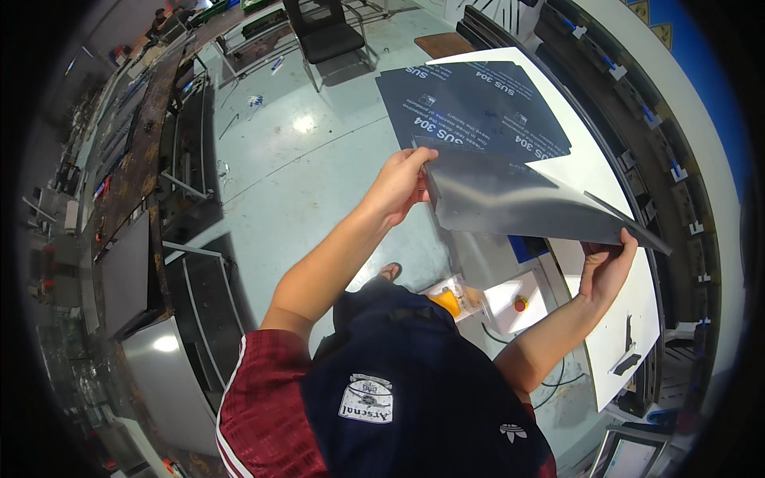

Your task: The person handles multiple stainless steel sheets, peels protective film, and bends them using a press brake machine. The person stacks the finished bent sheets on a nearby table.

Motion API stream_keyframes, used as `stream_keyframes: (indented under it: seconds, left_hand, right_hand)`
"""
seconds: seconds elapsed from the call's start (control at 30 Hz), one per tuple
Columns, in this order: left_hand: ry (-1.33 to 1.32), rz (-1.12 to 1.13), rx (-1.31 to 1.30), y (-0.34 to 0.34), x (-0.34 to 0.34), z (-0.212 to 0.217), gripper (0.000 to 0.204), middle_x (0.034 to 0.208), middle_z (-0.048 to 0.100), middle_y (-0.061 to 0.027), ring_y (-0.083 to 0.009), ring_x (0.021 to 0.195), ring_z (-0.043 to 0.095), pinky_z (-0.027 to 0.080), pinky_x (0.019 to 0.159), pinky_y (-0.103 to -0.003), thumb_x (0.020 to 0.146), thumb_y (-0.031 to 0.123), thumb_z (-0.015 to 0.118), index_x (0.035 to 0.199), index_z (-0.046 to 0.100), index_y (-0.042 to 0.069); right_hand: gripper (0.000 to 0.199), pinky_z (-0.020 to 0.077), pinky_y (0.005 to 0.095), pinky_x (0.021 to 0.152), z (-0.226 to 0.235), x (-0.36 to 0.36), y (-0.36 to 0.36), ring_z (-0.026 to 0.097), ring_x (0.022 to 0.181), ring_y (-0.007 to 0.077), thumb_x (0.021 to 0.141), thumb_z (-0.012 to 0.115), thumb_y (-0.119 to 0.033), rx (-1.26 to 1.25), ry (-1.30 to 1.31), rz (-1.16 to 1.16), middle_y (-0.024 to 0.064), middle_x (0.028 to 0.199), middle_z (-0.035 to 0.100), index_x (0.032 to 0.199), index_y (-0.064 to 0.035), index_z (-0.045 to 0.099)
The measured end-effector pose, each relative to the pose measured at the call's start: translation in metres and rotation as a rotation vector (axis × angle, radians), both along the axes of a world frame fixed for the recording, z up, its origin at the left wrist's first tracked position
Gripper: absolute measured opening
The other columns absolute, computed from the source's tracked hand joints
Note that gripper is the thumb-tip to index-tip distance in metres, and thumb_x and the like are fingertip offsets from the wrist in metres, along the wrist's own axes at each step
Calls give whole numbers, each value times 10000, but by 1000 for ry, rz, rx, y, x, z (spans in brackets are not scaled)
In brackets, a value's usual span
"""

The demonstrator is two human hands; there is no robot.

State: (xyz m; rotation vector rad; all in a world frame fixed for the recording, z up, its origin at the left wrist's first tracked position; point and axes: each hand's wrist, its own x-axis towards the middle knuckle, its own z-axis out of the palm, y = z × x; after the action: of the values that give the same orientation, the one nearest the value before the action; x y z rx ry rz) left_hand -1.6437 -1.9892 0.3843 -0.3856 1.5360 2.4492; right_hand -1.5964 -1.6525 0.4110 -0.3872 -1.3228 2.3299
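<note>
A: Where's the sheet (510,203)?
B: Lifted, at one o'clock; left hand (398,187) and right hand (603,271) pinch its edges.
A: Next?
B: Probably steady lowering onto the bench (629,319), level

A dark blue film (470,99) with white print covers a sheet at upper centre of the frame, lying on a white surface (629,319). A screen (629,458) with a pale face sits at the lower right edge. Blue panels with yellow signs (661,33) line the wall at upper right.
</note>
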Motion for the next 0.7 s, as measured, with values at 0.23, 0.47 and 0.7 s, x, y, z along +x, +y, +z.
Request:
stream_keyframes:
  seconds: [0.23,0.47,0.7]
  left_hand:
    - [-24,-54,5,-5,-16,-8,298,875,613,-57,-124,708,602,517,621,-283,980,256,580,1094,568,-18]
    - [-87,-1,14,-10,-20,-23,347,976,671,-70,-163,778,649,552,691,-315,962,286,604,1128,624,-18]
    - [141,-122,677,-5,20,-52,801,1572,374,-139,-320,1465,332,235,1177,-617,985,645,289,1529,352,60]
  right_hand:
    - [292,529,472,968,-4,-7,-9,709,978,277,969,542,-300,-21,-24,29,143,1071,702,1059,-27,591]
    - [298,555,370,796,-13,-10,-17,683,783,191,981,553,-329,-49,-99,-30,87,961,706,1052,-42,593]
    - [253,570,319,667,-64,12,-81,663,706,195,972,602,-226,219,-213,-95,136,905,652,1038,9,537]
